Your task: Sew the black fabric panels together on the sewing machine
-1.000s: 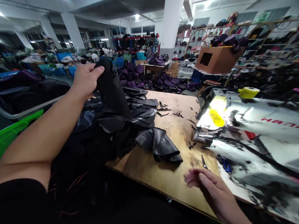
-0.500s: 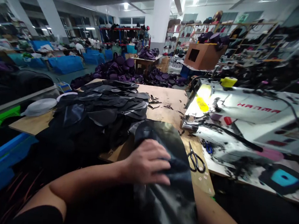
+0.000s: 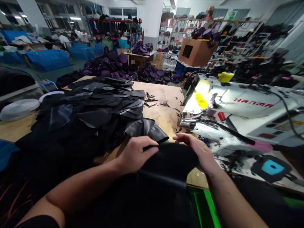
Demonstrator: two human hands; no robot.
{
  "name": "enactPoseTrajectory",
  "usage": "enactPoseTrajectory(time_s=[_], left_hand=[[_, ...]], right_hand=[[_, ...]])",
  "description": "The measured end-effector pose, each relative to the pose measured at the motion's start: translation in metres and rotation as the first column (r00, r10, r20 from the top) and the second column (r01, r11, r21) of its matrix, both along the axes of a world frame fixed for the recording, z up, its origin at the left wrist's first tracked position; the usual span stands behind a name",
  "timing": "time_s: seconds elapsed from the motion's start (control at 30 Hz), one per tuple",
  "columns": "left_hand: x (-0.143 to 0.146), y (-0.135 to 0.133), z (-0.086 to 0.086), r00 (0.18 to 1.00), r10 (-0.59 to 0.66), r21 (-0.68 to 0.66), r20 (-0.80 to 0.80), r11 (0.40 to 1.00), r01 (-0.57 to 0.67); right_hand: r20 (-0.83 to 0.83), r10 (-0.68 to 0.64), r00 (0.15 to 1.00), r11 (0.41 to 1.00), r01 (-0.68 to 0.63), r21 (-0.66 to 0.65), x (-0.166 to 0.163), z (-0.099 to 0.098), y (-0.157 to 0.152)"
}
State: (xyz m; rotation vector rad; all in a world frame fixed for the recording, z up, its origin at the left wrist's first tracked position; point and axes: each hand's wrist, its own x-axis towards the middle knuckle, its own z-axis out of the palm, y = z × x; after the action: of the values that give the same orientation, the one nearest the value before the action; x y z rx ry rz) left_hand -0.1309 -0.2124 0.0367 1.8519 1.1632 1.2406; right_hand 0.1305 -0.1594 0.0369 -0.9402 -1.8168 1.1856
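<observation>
A black leather-like panel [image 3: 167, 168] hangs from the table's front edge toward my lap, its rounded top between my hands. My left hand [image 3: 138, 151] is closed at its upper left edge, the material between thumb and fingers. At the upper right edge, my right hand [image 3: 198, 149] is open, fingers stretched out leftward just beyond the top; its thumb is hidden. Behind the panel lies a folded shiny black piece [image 3: 147, 128]. A large pile of black cut pieces [image 3: 97, 106] spreads to the left.
A white sewing machine [image 3: 252, 104] with a lit lamp stands on the right. Dark scraps [image 3: 150, 100] lie on the wooden table [image 3: 166, 92]. Below the table at right is a green crate [image 3: 207, 216]. A cardboard box [image 3: 196, 52] and purple heaps [image 3: 114, 63] are farther back.
My right hand has come up into view from beneath the panel. My left hand has moved to the upper left edge. The panel now shows a duller face, and the view has swung right.
</observation>
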Motion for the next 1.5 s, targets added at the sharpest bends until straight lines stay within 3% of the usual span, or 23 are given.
enactPoseTrajectory(time_s=[0.07, 0.17, 0.27, 0.33, 0.43, 0.53, 0.63, 0.73, 0.83, 0.93, 1.0, 1.07, 1.13, 1.2, 1.33, 1.43, 1.5], left_hand=[[0.01, -0.019, -0.005, 0.998, -0.044, 0.092, -0.049, 0.995, 0.048], [0.024, -0.032, -0.019, 0.999, -0.036, 0.117, 0.003, 0.993, 0.036], [0.022, -0.032, -0.033, 0.996, -0.074, 0.126, 0.059, 0.99, 0.066], [0.006, -0.026, -0.043, 0.993, -0.098, 0.237, 0.062, 0.968, 0.081], [-0.033, -0.003, -0.057, 0.996, 0.053, 0.433, -0.074, 0.901, -0.016], [-0.065, 0.034, -0.067, 0.904, 0.176, 0.423, -0.389, 0.906, 0.005], [-0.07, 0.072, -0.07, 0.793, 0.141, 0.36, -0.592, 0.927, 0.103], [-0.056, 0.1, -0.063, 0.833, 0.134, 0.342, -0.537, 0.937, 0.07], [-0.042, 0.113, -0.044, 0.925, 0.236, 0.296, -0.298, 0.944, -0.146], [-0.036, 0.112, -0.022, 0.961, 0.266, 0.157, -0.07, 0.955, -0.253], [-0.039, 0.107, -0.012, 0.977, 0.188, 0.038, 0.095, 0.981, -0.193], [-0.044, 0.101, -0.007, 0.965, 0.081, -0.092, 0.249, 0.994, -0.059], [-0.05, 0.095, -0.007, 0.941, 0.01, -0.201, 0.337, 0.978, 0.061], [-0.054, 0.091, -0.009, 0.926, -0.013, -0.266, 0.376, 0.956, 0.122], [-0.057, 0.091, -0.009, 0.903, -0.083, -0.329, 0.421, 0.914, 0.238], [-0.058, 0.095, -0.002, 0.912, -0.12, -0.336, 0.392, 0.904, 0.263], [-0.057, 0.097, 0.008, 0.933, -0.061, -0.278, 0.355, 0.946, 0.168]], right_hand=[[0.188, 0.09, 0.978, 0.975, -0.126, 0.184, 0.006, 0.016, -0.01], [0.517, 0.1, 0.85, 0.82, -0.365, 0.441, 0.005, 0.034, -0.026], [0.629, 0.065, 0.775, 0.668, -0.502, 0.549, 0.0, 0.037, -0.035], [0.655, 0.032, 0.755, 0.603, -0.537, 0.59, 0.001, 0.035, -0.036], [0.643, -0.038, 0.765, 0.535, -0.528, 0.66, 0.01, 0.036, -0.035], [0.637, -0.042, 0.77, 0.502, -0.535, 0.68, 0.014, 0.046, -0.039], [0.661, 0.027, 0.75, 0.471, -0.593, 0.653, 0.002, 0.059, -0.052], [0.658, 0.107, 0.745, 0.427, -0.633, 0.646, -0.024, 0.065, -0.066], [0.567, 0.139, 0.812, 0.442, -0.563, 0.699, -0.054, 0.056, -0.059], [0.459, -0.08, 0.885, 0.522, -0.356, 0.775, -0.07, 0.036, -0.021], [0.462, -0.236, 0.855, 0.571, -0.263, 0.778, -0.068, 0.025, 0.012], [0.521, -0.256, 0.815, 0.611, -0.281, 0.74, -0.06, 0.019, 0.039], [0.55, -0.22, 0.806, 0.603, -0.331, 0.726, -0.053, 0.02, 0.056], [0.537, -0.204, 0.819, 0.555, -0.355, 0.752, -0.05, 0.026, 0.064], [0.553, -0.142, 0.821, 0.492, -0.426, 0.759, -0.051, 0.04, 0.078], [0.583, -0.03, 0.812, 0.525, -0.484, 0.7, -0.05, 0.045, 0.091], [0.564, -0.017, 0.826, 0.563, -0.458, 0.688, -0.048, 0.047, 0.095]])
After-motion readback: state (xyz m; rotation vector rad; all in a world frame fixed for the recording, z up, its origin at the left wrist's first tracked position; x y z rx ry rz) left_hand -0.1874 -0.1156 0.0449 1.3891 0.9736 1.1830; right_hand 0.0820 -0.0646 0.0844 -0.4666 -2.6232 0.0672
